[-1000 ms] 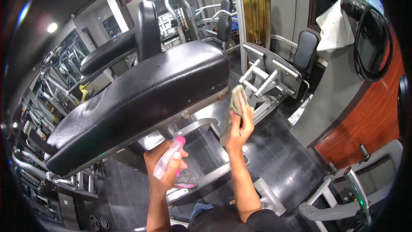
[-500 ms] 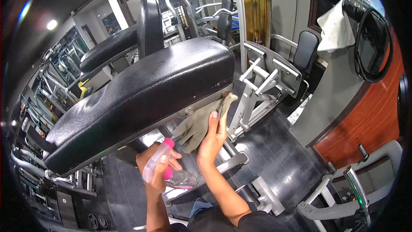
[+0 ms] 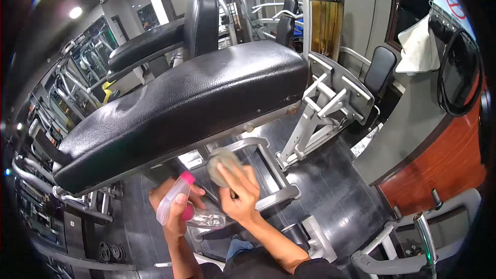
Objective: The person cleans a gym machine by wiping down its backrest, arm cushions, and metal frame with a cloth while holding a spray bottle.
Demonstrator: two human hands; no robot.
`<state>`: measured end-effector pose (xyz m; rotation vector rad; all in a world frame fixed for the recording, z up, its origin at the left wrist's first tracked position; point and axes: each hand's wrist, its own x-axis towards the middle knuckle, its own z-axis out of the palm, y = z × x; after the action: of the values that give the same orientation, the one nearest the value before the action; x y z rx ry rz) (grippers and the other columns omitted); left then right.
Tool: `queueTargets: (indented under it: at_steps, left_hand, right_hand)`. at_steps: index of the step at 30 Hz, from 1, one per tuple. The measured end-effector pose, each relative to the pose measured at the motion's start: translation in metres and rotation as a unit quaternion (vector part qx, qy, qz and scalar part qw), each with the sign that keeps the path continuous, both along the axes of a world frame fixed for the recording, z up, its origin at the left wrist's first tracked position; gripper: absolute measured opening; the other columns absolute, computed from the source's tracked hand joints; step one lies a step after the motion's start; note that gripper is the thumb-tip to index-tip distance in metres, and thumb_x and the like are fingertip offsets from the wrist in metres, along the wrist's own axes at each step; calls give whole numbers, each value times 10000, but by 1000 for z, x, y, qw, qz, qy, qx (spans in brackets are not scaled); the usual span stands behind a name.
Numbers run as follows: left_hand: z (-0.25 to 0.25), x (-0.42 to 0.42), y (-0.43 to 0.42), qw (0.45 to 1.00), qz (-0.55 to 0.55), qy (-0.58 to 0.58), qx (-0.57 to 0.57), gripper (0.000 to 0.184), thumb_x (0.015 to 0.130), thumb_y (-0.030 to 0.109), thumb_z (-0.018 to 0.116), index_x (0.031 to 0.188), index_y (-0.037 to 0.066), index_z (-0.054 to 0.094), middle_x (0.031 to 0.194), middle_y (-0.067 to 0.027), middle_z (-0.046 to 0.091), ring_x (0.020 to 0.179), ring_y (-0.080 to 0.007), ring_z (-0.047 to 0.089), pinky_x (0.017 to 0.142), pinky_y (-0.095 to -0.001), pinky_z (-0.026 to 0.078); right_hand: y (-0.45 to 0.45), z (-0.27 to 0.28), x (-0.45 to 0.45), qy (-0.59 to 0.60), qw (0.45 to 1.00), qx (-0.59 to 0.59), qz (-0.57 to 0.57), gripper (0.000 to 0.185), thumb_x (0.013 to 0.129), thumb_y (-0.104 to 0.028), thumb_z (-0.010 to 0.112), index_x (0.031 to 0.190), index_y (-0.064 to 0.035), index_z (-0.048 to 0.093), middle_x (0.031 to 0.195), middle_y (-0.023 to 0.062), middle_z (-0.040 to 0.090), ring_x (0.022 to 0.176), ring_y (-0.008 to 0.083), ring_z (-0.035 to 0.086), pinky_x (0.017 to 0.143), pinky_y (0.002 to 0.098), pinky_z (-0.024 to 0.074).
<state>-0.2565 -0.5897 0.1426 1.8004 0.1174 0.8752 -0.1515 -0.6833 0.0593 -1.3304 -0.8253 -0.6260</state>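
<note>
My left hand [image 3: 178, 206] is wrapped round a clear spray bottle [image 3: 206, 220] with a pink and translucent spray head. The bottle lies tilted, its nozzle end up and its base toward my right wrist. Close beside it, my right hand [image 3: 240, 194] grips a bunched grey-green cloth [image 3: 222, 166], fingers pressed over it. Both hands are below the near lower edge of a black padded bench [image 3: 181, 103], whose leather top shines under the lights. The cloth is near the bench's metal underframe; whether it touches cannot be told.
Behind the bench rises an upright black pad [image 3: 201, 23]. A weight-stack machine [image 3: 324, 20] stands beyond. A wood-fronted counter [image 3: 434, 150] curves along the right, with a white cloth [image 3: 416, 46] hanging above it. Metal gym frames [image 3: 423, 243] stand at lower right.
My right hand has moved down and left, away from the bench's right end. The cloth, earlier hanging loose, is now bunched under its fingers. The left hand still holds the bottle.
</note>
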Motion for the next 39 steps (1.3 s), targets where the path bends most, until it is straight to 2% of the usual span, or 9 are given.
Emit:
queueTargets:
  at_steps: [6, 12, 16, 18, 21, 28, 32, 36, 39]
  left_hand:
    - [-7, -18, 5, 999, 27, -7, -20, 529, 840, 441, 584, 825, -85, 640, 700, -174, 676, 480, -203, 636, 480, -302, 483]
    - [-6, -23, 8, 999, 33, -16, -34, 540, 835, 432, 592, 864, -105, 637, 700, -193, 669, 477, -208, 632, 481, -307, 484]
    - [-9, -26, 8, 999, 28, -37, -28, 531, 835, 423, 590, 862, -106, 639, 709, -199, 669, 476, -212, 632, 488, -313, 489]
    - [-11, -29, 6, 998, 25, -31, -42, 527, 834, 420, 591, 856, -104, 640, 710, -199, 669, 475, -211, 631, 490, -314, 489]
    - [-16, -31, 6, 998, 24, -27, -53, 519, 829, 415, 594, 843, -102, 641, 706, -196, 668, 475, -210, 630, 491, -314, 488]
    - [-9, -45, 18, 994, 86, -35, -60, 517, 816, 425, 590, 802, -90, 643, 654, -172, 653, 498, -234, 636, 585, -328, 506]
    - [-7, -60, 32, 994, 84, -31, -61, 513, 814, 420, 595, 816, -90, 645, 668, -179, 657, 499, -232, 631, 579, -322, 508]
    - [-8, -66, 39, 993, 69, -29, -96, 503, 816, 416, 597, 811, -85, 645, 699, -184, 665, 503, -224, 633, 516, -310, 496]
    - [-8, -70, 44, 992, 52, -55, -101, 491, 819, 407, 595, 810, -81, 642, 719, -193, 668, 497, -220, 630, 470, -302, 483]
  right_hand:
    - [7, 18, 23, -11, 984, -72, -160, 508, 770, -3, 653, 1263, -125, 674, 1334, 139, 609, 997, 367, 565, 893, 411, 455]
    - [13, 15, 26, -89, 986, -107, -95, 521, 752, -48, 705, 1255, -184, 684, 1302, 59, 636, 958, 338, 567, 853, 400, 505]
    - [-6, 7, 56, -135, 958, -124, -222, 518, 749, -65, 717, 1246, -207, 691, 1276, 31, 653, 912, 333, 580, 836, 397, 505]
    - [-3, 8, 47, -129, 963, -116, -208, 483, 771, -41, 685, 1236, -170, 698, 1277, 70, 655, 939, 347, 600, 849, 410, 490]
    - [22, 7, 25, -82, 986, -83, -116, 502, 795, 7, 628, 1295, -36, 633, 1278, 238, 620, 1051, 362, 600, 905, 437, 412]
    - [56, 2, -6, -144, 979, -130, 58, 484, 752, -6, 654, 1233, -57, 673, 1235, 206, 640, 1029, 374, 602, 884, 438, 420]
    - [36, -23, 35, -121, 974, -74, -175, 522, 756, 53, 593, 1271, -20, 635, 1284, 235, 603, 1016, 412, 578, 902, 494, 409]
    - [56, -15, 26, -76, 979, -28, -186, 494, 783, 34, 606, 1275, -1, 621, 1310, 248, 585, 1086, 454, 530, 897, 524, 397]
    - [78, -14, 10, -203, 970, -81, -106, 512, 732, -5, 660, 1241, -64, 660, 1258, 213, 608, 1041, 429, 533, 915, 505, 408]
